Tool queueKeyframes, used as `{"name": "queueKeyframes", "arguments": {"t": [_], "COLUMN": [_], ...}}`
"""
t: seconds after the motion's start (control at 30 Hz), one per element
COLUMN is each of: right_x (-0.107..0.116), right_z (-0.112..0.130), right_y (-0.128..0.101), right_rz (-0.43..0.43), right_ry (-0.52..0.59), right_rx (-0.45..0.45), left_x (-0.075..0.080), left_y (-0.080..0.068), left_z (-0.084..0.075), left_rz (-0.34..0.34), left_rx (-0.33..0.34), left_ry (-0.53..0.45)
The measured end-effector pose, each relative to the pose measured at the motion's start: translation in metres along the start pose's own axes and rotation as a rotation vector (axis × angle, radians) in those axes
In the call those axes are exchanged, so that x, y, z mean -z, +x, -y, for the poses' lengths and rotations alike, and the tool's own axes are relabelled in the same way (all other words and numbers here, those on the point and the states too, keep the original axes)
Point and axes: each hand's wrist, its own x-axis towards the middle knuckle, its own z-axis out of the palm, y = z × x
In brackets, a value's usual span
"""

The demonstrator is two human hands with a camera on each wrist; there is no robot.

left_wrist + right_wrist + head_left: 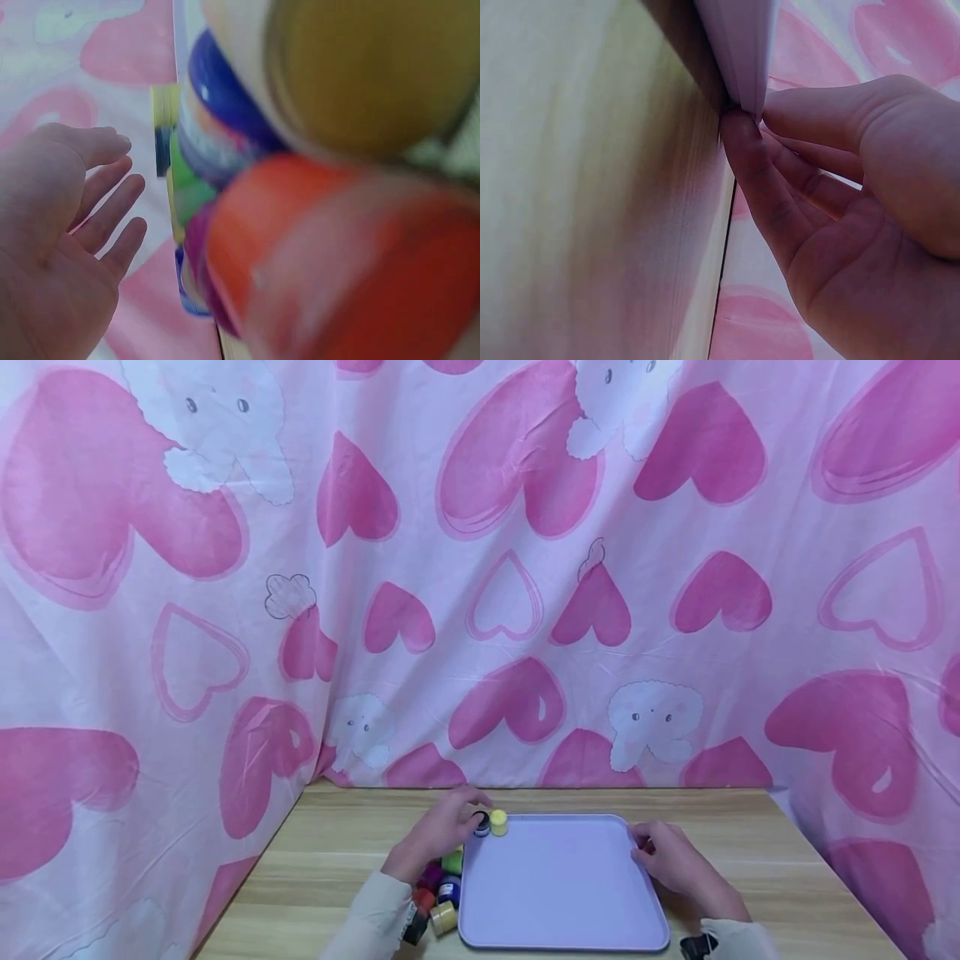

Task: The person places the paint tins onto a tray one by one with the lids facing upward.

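**Left relaxed, right pinching**

Your bare left hand [446, 822] reaches forward from its cream fabric sleeve [371, 914], fingers [112, 214] loosely bent and slightly spread. Your bare right hand [671, 858] angles inward, thumb [817, 116] opposing its fingertips [744, 136] in a pinch.

Can read no lettering, not even on the blurred pale label [214, 129] of the small cylindrical blue-lidded jar [450, 891].

We see a wood-grain table [330, 852], a lilac tray [562, 885] lying on it with its rim in the grip of the right hand [678, 860], green, purple, blue, red and ochre jars [448, 892] nearer us than the left hand [441, 823].
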Motion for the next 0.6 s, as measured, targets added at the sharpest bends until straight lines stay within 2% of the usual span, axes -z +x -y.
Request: {"name": "queueKeyframes", "arguments": {"t": [0.13, 0.23, 0.37, 0.43, 0.6], "right_x": [0.000, 0.000, -0.001, -0.001, 0.000], "right_z": [0.000, -0.001, 0.000, 0.000, 0.002], "right_y": [0.001, 0.001, 0.000, -0.001, -0.001], "right_rz": [-0.001, -0.002, -0.012, -0.016, -0.016], "right_ry": [-0.010, -0.012, -0.009, -0.010, -0.016], "right_rx": [0.001, 0.006, 0.013, 0.017, 0.021], "left_x": [0.008, 0.012, 0.018, 0.020, 0.024], "left_y": [-0.009, -0.016, -0.023, -0.026, -0.033], "left_z": [0.005, 0.010, 0.017, 0.020, 0.029], "left_rz": [-0.001, -0.008, -0.018, -0.018, -0.017], "left_rx": [0.117, 0.166, 0.169, 0.193, 0.202], "left_ry": [-0.110, -0.134, -0.096, -0.094, -0.087]}}
